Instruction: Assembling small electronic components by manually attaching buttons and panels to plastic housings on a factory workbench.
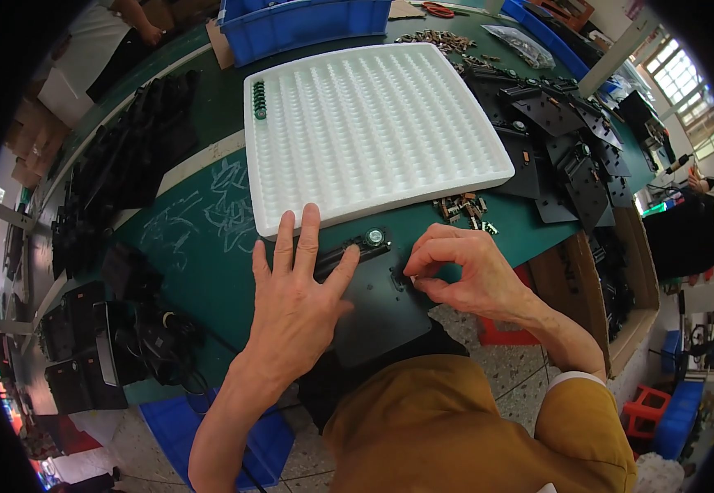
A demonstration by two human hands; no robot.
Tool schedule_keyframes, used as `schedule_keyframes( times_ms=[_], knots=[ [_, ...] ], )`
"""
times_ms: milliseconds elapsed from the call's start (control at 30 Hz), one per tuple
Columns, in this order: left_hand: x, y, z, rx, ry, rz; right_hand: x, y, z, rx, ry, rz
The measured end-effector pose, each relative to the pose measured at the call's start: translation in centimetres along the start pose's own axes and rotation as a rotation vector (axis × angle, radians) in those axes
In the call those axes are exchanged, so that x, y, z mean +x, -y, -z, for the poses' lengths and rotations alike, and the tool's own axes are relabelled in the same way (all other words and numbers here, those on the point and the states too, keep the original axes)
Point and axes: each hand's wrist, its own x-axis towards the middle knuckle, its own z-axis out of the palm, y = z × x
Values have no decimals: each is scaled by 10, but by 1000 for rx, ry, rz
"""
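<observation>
Left of centre in the frame, left hand (pixel 295 300): palm down, fingers spread apart, over the left side of a black plate (pixel 381 316)
Right hand (pixel 473 275): right of centre, thumb and forefinger close together at the plate's right edge; cannot tell whether they pinch anything
Black plate: mid-frame, round piece (pixel 375 237) at its top
Foam tray (pixel 373 140): upper centre, white, green parts (pixel 259 100) in its upper left
Metal pieces (pixel 462 207): loose, just above the right hand
</observation>
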Motion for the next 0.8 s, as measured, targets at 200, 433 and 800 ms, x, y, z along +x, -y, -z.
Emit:
schedule_keyframes(
  times_ms=[200, 433, 800],
  knots=[
    [-2, -1, 1, 11, 37, 39, 1, 2, -5, -16, 3, 15],
    [-2, 1, -2, -38, -29, 10, 4, 6, -10, -63, -1, -3],
    [-3, 2, -5, -75, -49, 10, 14, 12, -12, -312, 133, 73]
  ],
)
